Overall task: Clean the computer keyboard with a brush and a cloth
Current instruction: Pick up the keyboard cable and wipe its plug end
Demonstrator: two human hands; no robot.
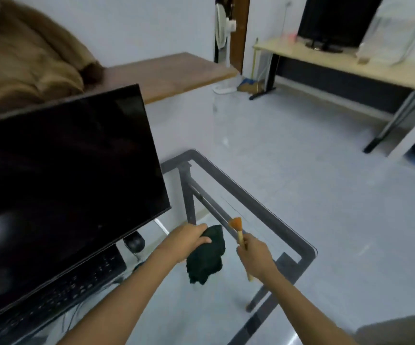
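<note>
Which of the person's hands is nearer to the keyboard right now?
Left. The left hand, clutching the dark cloth, hangs just right of the keyboard; the right hand, holding the brush, is farther right.

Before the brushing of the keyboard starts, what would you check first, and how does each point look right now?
1. Brush held in right hand: ok.
2. Dark cloth held in left hand: ok.
3. Keyboard within reach, to the left on the glass desk: ok.
4. Keyboard unobstructed: not ok, the monitor hides its far edge from this view.
5. Bristles clean: cannot tell, picture is blurred.
6. Mouse clear of the keys: ok.
</note>
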